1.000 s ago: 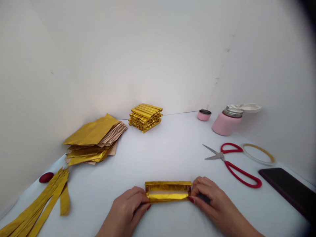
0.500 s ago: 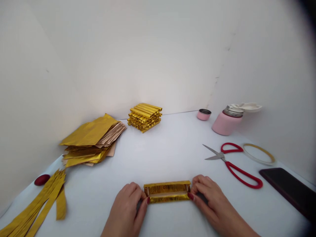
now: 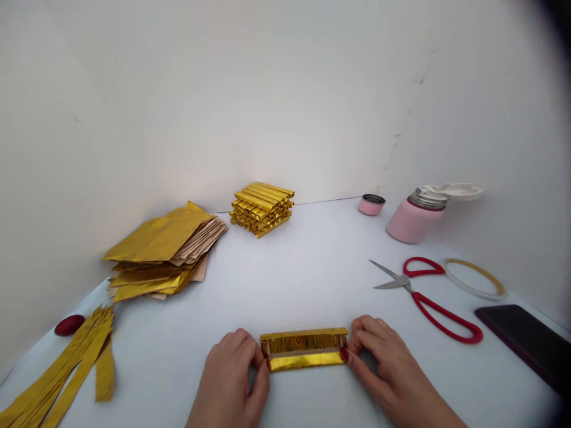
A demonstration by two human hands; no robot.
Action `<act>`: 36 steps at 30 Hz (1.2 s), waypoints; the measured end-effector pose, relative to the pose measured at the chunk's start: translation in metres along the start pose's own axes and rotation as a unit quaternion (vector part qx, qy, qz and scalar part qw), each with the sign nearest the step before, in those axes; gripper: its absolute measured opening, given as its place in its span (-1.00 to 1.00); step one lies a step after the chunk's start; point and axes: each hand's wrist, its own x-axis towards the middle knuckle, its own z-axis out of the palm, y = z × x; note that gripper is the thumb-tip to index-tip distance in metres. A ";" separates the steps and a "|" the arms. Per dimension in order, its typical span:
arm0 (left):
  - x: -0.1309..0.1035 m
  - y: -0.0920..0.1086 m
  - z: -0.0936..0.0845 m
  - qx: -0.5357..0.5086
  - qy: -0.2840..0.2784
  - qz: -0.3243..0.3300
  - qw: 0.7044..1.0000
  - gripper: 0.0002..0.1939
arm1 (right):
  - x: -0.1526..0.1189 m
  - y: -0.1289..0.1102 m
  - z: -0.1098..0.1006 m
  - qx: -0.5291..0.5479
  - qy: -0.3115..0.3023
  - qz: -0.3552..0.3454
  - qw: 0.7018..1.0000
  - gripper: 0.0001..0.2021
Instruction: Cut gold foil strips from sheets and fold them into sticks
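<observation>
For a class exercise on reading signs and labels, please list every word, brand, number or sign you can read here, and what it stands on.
No text can be read.
Folded gold paper: a pattern inside, too blurred to tell if it holds lettering.
Wall marks: too small and blurred to make out.
Pink bottle, scissors, dark phone: no lettering shows.

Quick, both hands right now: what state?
Left hand: closed, pinching the left end of the folded gold paper.
Right hand: closed, pinching its right end.
</observation>
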 end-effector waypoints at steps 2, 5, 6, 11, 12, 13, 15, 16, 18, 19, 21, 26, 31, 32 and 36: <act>0.002 0.002 0.001 0.015 -0.003 -0.012 1.000 -0.88 | 0.000 0.000 0.000 -0.005 0.002 -0.004 1.000 -0.86; 0.005 0.004 0.002 0.028 -0.005 -0.040 0.999 -0.87 | 0.000 0.000 0.000 -0.013 0.004 -0.005 1.000 -0.85; 0.005 0.004 0.003 0.030 -0.005 -0.051 0.998 -0.87 | 0.000 0.000 0.000 -0.015 0.003 -0.006 1.000 -0.85; 0.007 0.004 0.004 0.031 -0.010 -0.067 0.997 -0.87 | 0.000 0.003 0.001 -0.020 -0.004 -0.022 1.000 -0.85; 0.007 0.004 0.004 0.030 -0.010 -0.064 0.997 -0.87 | 0.000 0.004 0.001 -0.019 -0.004 -0.023 1.000 -0.85; 0.007 0.004 0.003 0.029 -0.010 -0.063 0.998 -0.87 | 0.000 0.004 0.001 -0.018 -0.002 -0.026 1.000 -0.86; 0.007 0.004 0.003 0.029 -0.011 -0.062 0.998 -0.87 | 0.000 0.004 0.002 -0.017 0.002 -0.031 0.999 -0.86; 0.007 0.004 0.002 0.030 -0.012 -0.063 0.997 -0.87 | 0.001 0.004 0.002 -0.017 0.003 -0.033 0.999 -0.86; 0.007 0.004 0.002 0.032 -0.016 -0.063 0.997 -0.88 | 0.001 0.003 0.003 -0.020 0.005 -0.034 0.999 -0.87; 0.007 0.004 0.002 0.033 -0.017 -0.062 0.997 -0.88 | 0.001 0.003 0.003 -0.020 0.005 -0.033 0.999 -0.87; 0.007 0.004 0.002 0.035 -0.019 -0.058 0.998 -0.88 | 0.001 0.002 0.003 -0.022 0.005 -0.029 0.999 -0.86; 0.009 0.003 0.005 0.050 -0.017 -0.051 0.997 -0.87 | 0.001 0.000 0.002 -0.021 0.005 -0.024 0.999 -0.86; 0.007 0.003 0.006 0.057 -0.013 -0.055 0.997 -0.87 | 0.001 -0.003 0.001 -0.036 0.010 -0.020 0.999 -0.85; 0.007 0.003 0.006 0.058 -0.011 -0.057 0.997 -0.87 | 0.001 -0.003 0.001 -0.039 0.011 -0.017 0.999 -0.85; 0.005 0.006 0.006 0.054 -0.011 -0.065 0.996 -0.87 | 0.002 -0.006 0.001 -0.043 0.007 -0.007 0.999 -0.85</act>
